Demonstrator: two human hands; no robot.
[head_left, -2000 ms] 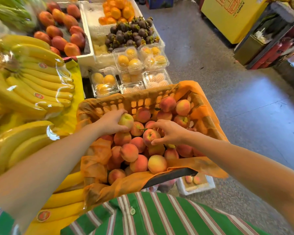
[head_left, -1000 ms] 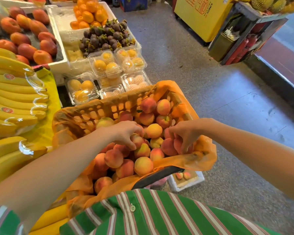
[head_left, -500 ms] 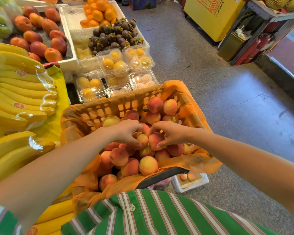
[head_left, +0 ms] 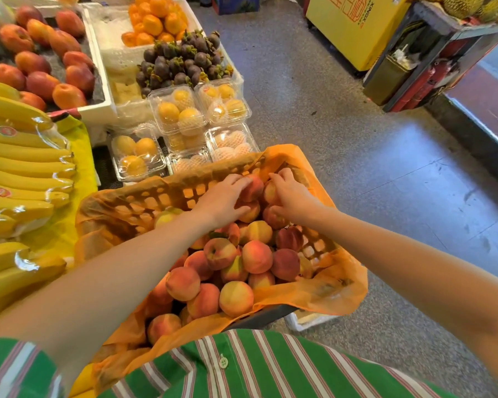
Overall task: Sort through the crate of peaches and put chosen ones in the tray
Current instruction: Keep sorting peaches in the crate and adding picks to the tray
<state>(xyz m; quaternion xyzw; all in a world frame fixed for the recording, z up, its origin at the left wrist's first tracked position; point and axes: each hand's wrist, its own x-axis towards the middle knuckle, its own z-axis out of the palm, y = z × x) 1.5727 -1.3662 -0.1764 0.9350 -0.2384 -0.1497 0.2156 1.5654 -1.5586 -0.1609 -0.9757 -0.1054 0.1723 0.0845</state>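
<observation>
An orange-lined plastic crate in front of me holds several red-and-yellow peaches. Both hands reach to the crate's far end. My left hand curls its fingers round a reddish peach at the top of the pile. Beside it, my right hand grips another peach, with fingers over it and the thumb below. A white foam tray shows on the floor under the crate's near right corner, mostly hidden.
Wrapped bananas lie at the left. Clear boxes of yellow fruit, mangosteens, oranges and red fruit stand beyond the crate. Grey floor lies to the right, with a yellow cabinet.
Both hands have moved from the middle of the pile to the crate's far end and now grip peaches there.
</observation>
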